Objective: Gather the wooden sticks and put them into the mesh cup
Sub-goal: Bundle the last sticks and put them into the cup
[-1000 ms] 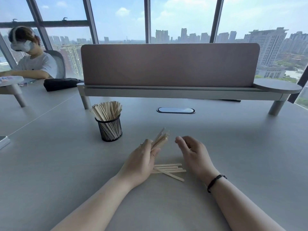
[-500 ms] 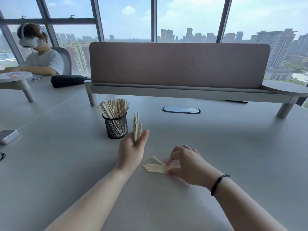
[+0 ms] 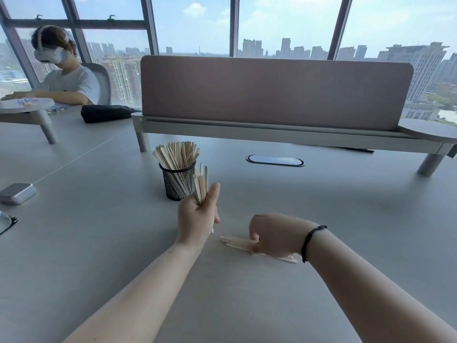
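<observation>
Two hands, left hand and right hand, grip sticks beside one mesh cup.

Left hand grips upright sticks just beside the cup; right hand pinches flat sticks nearer the person.

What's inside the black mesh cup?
The mesh cup is packed with wooden sticks standing upright, tops fanning above the rim. Their lower ends show dimly through the mesh; the cup's bottom stays hidden.
</observation>
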